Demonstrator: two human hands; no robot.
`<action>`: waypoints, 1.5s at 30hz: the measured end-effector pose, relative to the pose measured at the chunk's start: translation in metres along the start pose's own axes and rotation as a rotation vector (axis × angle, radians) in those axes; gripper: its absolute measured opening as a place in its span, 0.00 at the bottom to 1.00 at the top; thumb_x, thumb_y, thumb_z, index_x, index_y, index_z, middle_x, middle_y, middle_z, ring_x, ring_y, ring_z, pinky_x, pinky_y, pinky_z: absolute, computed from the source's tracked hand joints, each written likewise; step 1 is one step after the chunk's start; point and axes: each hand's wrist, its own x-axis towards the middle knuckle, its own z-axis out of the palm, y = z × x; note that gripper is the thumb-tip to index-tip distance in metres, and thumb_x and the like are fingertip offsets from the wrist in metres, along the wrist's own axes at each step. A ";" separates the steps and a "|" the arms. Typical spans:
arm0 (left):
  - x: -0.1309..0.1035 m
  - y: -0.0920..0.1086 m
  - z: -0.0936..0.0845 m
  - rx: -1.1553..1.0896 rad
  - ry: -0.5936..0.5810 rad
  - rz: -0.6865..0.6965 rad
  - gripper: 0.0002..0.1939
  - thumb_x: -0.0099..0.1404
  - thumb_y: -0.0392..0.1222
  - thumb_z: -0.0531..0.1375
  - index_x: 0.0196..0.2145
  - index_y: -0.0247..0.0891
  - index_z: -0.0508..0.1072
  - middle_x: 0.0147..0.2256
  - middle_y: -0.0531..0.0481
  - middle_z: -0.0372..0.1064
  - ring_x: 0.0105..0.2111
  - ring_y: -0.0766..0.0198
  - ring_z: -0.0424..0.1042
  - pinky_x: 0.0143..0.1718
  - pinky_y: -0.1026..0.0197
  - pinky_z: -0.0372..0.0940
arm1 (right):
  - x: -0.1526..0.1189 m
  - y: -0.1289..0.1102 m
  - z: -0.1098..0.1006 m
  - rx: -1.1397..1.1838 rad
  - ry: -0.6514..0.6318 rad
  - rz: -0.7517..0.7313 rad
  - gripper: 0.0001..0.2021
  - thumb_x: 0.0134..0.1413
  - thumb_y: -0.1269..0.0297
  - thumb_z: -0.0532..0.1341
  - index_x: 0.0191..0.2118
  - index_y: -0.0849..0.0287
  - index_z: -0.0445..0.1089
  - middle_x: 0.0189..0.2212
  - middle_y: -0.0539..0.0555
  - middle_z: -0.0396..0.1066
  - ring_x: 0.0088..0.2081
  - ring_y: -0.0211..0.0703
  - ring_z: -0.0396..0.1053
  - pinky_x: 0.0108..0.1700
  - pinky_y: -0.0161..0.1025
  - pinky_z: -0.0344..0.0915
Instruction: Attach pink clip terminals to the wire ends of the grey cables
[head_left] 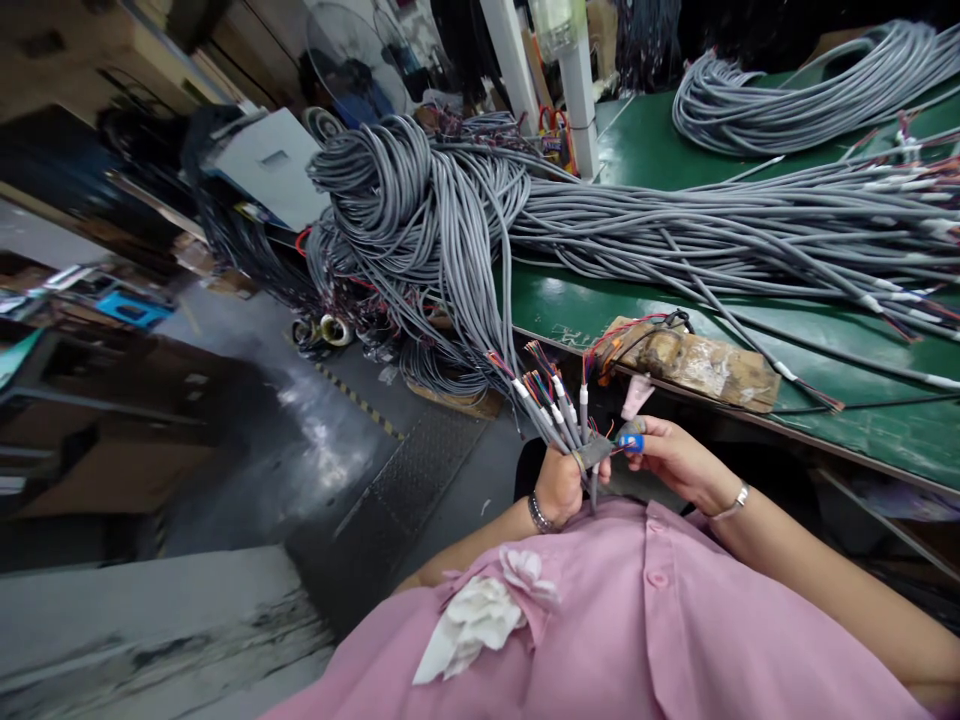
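Note:
My left hand point(561, 485) is wrapped round several grey cables point(546, 418) in front of my body. Their stripped ends point up, with white sleeves point(556, 412) and thin coloured wires point(538, 385) fanning out. Grey wrapping point(596, 452) shows at this hand's fingers. My right hand point(671, 458) is close beside it on the right, with fingers pinched together. Blue tape point(631, 442) is around one of its fingertips. Thin red wires run from the bundle to this pinch; exactly what it grips is too small to tell.
A green table point(570, 305) bears long grey cables point(675, 230) and a coil point(750, 105). A worn wooden block point(697, 365) sits at its near edge. More coiled cable point(390, 180) hangs over the left end. A fan point(352, 60) and a white post point(577, 110) stand behind.

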 end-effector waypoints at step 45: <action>0.002 0.008 0.003 0.008 -0.079 -0.017 0.16 0.53 0.49 0.65 0.22 0.34 0.69 0.16 0.54 0.63 0.16 0.70 0.61 0.19 0.65 0.55 | 0.008 -0.010 -0.020 0.172 0.150 -0.031 0.15 0.52 0.50 0.64 0.31 0.59 0.72 0.31 0.54 0.73 0.27 0.36 0.65 0.30 0.35 0.66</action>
